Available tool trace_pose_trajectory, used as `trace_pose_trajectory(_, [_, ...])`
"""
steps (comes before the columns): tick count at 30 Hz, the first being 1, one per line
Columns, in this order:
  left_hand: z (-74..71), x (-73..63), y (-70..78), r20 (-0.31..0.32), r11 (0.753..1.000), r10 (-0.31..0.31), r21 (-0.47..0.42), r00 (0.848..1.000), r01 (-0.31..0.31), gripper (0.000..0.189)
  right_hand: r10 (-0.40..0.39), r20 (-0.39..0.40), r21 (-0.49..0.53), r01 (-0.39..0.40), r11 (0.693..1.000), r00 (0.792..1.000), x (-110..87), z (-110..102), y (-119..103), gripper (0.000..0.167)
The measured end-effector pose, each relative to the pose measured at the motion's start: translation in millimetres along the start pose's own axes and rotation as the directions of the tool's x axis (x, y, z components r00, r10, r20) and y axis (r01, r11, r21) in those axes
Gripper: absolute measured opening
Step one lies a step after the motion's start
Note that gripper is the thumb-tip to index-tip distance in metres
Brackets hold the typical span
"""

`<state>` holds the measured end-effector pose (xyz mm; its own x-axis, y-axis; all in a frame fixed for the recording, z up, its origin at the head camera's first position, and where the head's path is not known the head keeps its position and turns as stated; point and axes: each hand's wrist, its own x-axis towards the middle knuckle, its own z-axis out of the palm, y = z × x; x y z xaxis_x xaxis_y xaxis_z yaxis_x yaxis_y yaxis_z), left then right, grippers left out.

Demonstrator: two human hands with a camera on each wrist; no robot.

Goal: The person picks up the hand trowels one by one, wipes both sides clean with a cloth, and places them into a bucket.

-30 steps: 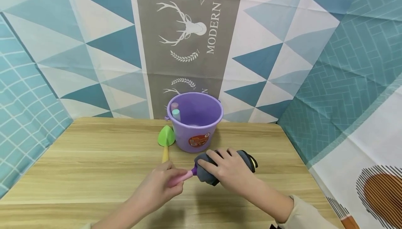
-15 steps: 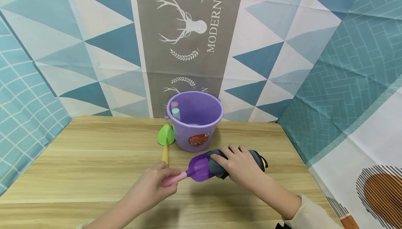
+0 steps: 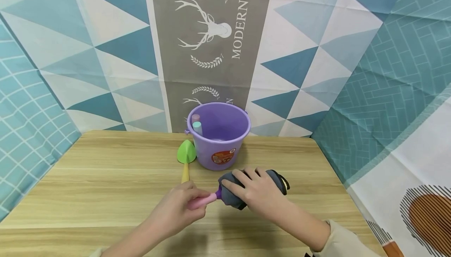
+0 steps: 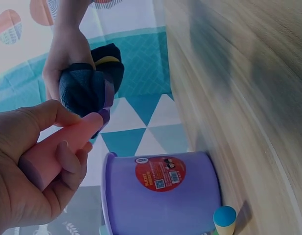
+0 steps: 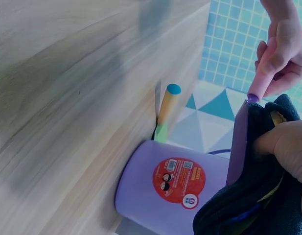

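My left hand point(image 3: 181, 208) grips the pink handle point(image 3: 202, 201) of a toy shovel, held above the table. Its purple blade point(image 5: 237, 147) shows along one edge in the right wrist view; from the head view the cloth hides nearly all of it. A dark grey cloth point(image 3: 230, 198) with black edging wraps over the blade, up to the neck by the handle. My right hand point(image 3: 255, 188) holds this cloth around the blade, fingers spread across its top. In the left wrist view, the cloth point(image 4: 82, 90) bunches beneath the right hand.
A purple bucket point(image 3: 218, 159) stands behind the hands near the back wall, with two tool handles point(image 3: 197, 127) leaning inside it. Left of it lies a green toy shovel point(image 3: 186, 153) with a yellow handle. Patterned fabric point(image 3: 123, 53) hangs around the wooden table point(image 3: 105, 194).
Half a second ago the cloth sat farther right, baring much of the purple blade. It has slid back left to the shovel's neck, much as it was one second ago.
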<state>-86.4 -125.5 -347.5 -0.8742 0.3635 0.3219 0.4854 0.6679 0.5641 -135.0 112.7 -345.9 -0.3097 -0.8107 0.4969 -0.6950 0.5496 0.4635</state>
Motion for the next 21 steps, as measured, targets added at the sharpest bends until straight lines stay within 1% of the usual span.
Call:
trace_pose_trajectory(5, [-1.5, -1.6, -1.4, -0.001, 1.000, 0.014, -0.007, 1.000, -0.014, 0.027, 0.042, 0.074, 0.014, -0.043, 0.999, 0.996, -5.1, 0.7, 5.0, 0.041])
trace_pose_trajectory(9, [-3.3, -5.2, -5.3, -0.010, 1.000, 0.004, -0.020, 1.000, -0.004, 0.028, 0.093, 0.134, 0.012, -0.096, 0.995, 0.987, -11.5, 0.2, 14.4, 0.053])
trace_pose_trajectory(13, [-4.0, -8.3, -10.6, -0.054, 1.000, -0.005, -0.030, 0.999, 0.004, 0.030, 0.165, 0.177, 0.045, -0.175, 0.984, 0.970, -18.3, -0.7, 25.8, 0.063])
trace_pose_trajectory(15, [-3.5, -9.2, -13.4, -0.083, 0.999, 0.007, -0.034, 0.997, -0.010, 0.030, 0.211, 0.185, 0.084, -0.229, 0.970, 0.960, -21.5, -0.9, 30.2, 0.067])
trace_pose_trajectory(18, [-2.6, -9.9, -16.8, -0.117, 0.998, 0.024, -0.052, 0.993, -0.031, 0.029, 0.281, 0.169, 0.155, -0.307, 0.939, 0.945, -25.7, -1.0, 34.3, 0.069])
trace_pose_trajectory(20, [-2.3, -10.1, -18.3, -0.125, 0.997, 0.007, -0.078, 0.992, -0.017, 0.027, 0.331, 0.149, 0.214, -0.358, 0.909, 0.932, -27.7, -1.2, 35.9, 0.072])
trace_pose_trajectory(21, [-2.3, -9.9, -18.9, -0.126, 0.995, -0.015, -0.097, 0.992, 0.003, 0.026, 0.358, 0.138, 0.246, -0.382, 0.891, 0.924, -28.5, -1.0, 36.5, 0.074])
